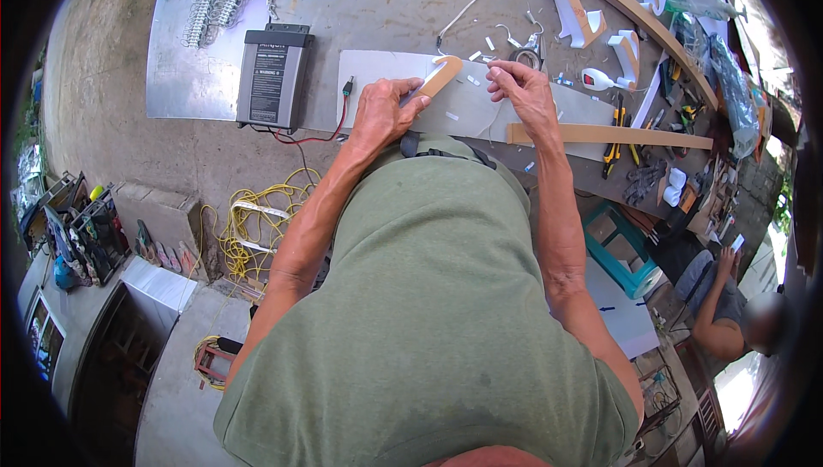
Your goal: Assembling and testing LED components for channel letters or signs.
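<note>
Holding tan piece (441, 79) left of bottle (596, 80)

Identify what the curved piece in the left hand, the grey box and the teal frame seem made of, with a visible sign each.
Curved piece: perhaps plastic, with a smooth tan face and white curled end.
Grey box: likely painted metal, satin, judging by its crisp edges and soft sheen.
Teal frame: likely moulded plastic, smooth, given its even colour and thick bars.

Right of the dark-grey boxy power unit (273, 81), bare grey metal worktop (369, 4) allows passage to a thin white cable (465, 10); a slim red wire (345, 111) and the left hand (383, 114) obstruct the unit's near right.
</note>
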Available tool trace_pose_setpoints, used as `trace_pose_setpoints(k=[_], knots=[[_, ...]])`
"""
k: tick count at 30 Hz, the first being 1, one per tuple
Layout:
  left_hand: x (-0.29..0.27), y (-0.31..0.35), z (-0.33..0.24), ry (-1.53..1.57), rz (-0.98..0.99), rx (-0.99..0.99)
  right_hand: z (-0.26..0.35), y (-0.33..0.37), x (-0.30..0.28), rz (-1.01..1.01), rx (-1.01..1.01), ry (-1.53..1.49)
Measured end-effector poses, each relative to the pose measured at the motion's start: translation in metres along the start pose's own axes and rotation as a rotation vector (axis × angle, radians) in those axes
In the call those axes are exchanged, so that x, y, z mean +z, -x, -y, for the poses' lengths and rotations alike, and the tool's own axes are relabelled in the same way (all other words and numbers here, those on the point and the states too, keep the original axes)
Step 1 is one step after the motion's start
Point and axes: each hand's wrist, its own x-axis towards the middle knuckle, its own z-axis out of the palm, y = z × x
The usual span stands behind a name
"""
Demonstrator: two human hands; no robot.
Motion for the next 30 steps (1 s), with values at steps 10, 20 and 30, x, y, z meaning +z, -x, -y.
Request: trace_pose_setpoints(k=[10, 20, 30], knots=[[0.001, -0.005, -0.001, 0.029, 0.020, -0.018, -0.012, -0.018, 0.042, 0.057, -0.039, 0.183], [0.008, -0.005, 0.005, 0.005, -0.075, 0.119, -0.008, -0.025, 0.037, 0.148, -0.058, 0.369], [0.004, -0.010, 0.002, 0.041, -0.052, 0.202, 0.011, -0.017, 0.045, 0.072, -0.028, 0.263]])
